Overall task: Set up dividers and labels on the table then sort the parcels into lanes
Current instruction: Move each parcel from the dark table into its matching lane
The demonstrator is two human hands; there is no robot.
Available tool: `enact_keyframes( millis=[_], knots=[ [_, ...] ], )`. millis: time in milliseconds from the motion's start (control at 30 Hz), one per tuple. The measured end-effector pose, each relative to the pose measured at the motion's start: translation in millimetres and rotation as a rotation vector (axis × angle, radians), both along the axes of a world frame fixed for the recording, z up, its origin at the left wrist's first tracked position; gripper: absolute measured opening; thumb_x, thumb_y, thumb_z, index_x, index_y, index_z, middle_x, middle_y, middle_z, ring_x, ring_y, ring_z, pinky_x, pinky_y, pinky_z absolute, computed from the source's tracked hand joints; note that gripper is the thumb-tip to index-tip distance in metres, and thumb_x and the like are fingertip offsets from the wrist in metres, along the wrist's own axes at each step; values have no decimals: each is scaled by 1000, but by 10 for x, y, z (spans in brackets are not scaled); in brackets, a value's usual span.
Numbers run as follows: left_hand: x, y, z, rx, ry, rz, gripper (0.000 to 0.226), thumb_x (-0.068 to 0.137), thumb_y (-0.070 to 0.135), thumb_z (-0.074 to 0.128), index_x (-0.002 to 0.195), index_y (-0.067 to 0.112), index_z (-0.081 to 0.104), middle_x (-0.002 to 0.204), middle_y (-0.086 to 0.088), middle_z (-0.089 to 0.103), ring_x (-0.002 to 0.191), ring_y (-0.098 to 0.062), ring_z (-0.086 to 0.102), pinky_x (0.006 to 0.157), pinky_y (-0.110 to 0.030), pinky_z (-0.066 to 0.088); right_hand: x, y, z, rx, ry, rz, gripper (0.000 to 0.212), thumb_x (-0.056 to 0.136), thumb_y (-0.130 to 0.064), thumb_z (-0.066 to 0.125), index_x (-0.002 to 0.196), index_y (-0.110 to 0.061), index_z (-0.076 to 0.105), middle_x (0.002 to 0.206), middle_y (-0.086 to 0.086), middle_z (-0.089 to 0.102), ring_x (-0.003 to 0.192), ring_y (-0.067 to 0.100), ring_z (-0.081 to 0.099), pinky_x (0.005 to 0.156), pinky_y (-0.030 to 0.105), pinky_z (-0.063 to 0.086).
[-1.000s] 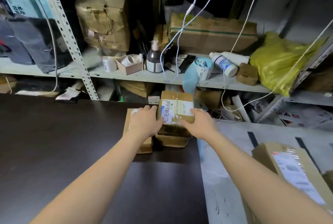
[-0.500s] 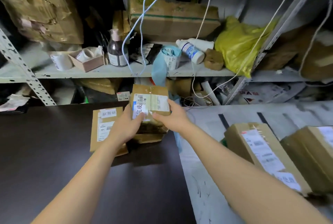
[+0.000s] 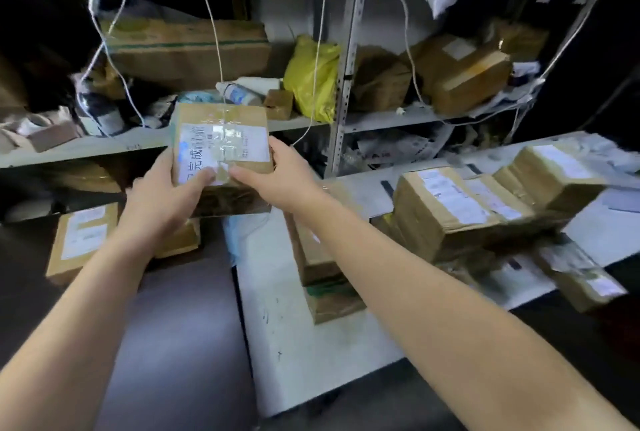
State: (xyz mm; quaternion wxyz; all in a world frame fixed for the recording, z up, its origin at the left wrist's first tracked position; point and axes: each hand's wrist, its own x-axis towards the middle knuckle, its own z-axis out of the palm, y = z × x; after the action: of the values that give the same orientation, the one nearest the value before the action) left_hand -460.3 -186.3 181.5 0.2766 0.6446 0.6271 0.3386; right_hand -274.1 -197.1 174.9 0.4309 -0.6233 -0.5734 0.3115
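— Since a second ago you've lifted the parcel [image 3: 221,150] off the dark table [image 3: 166,326]; your view has swung right to the stack [image 3: 460,212] on the white sheet [image 3: 311,354].

— Grip?

— Left hand [image 3: 162,202] and right hand [image 3: 280,177] clasp its sides, thumbs on the label. It's airborne, probably bound for a lane; dividers look blurred.

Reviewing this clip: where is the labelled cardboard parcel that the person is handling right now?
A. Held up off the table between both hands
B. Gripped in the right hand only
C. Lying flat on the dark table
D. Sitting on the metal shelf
A. The parcel is raised above the dark table, with the left hand gripping its left edge and the right hand its right edge.
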Motion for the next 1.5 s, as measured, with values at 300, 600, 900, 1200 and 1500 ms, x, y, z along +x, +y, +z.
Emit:
enact_keyframes(
  millis=[300,600,900,1200,1500],
  knots=[
    [2008,-1181,366,90,-76,-134,40,81,58,64,118,41,62,107,16,69,102,-17,64,96,-40,50,2027,-1420,384,80,-2,-85,68,63,-65,74,125,-39,62,116,-17,71,108,9,67,93,42,57],
    [3830,-1724,420,106,-91,-337,48,76,64,60,115,36,64,104,13,71,96,-16,68,90,-44,56,3748,-2336,497,47,31,-337,25,79,-44,80,88,-43,57,98,-24,68,101,4,68,97,38,56],
    [5285,-1950,-163,-57,-74,-450,64,66,65,67,110,24,46,104,4,64,94,-23,65,84,-45,57,4988,-2790,98,-175,-40,-547,31,76,-52,78,102,-35,75,97,-22,76,99,7,72,91,41,59],
    [5906,-2147,-540,-201,-55,-481,55,71,51,74,115,36,43,114,10,68,101,-16,66,89,-41,56,5700,-2922,-333,-265,-23,-557,76,69,-52,88,134,-20,64,120,-6,72,103,10,70,88,33,60],
    [6197,-2840,-1068,-384,-48,-272,79,60,63,67,130,32,47,118,10,63,104,-17,64,83,-44,59,6108,-3307,-846,-361,-33,-340,40,76,-45,86,108,-30,66,88,-23,62,92,6,65,87,34,58]
  ],
)
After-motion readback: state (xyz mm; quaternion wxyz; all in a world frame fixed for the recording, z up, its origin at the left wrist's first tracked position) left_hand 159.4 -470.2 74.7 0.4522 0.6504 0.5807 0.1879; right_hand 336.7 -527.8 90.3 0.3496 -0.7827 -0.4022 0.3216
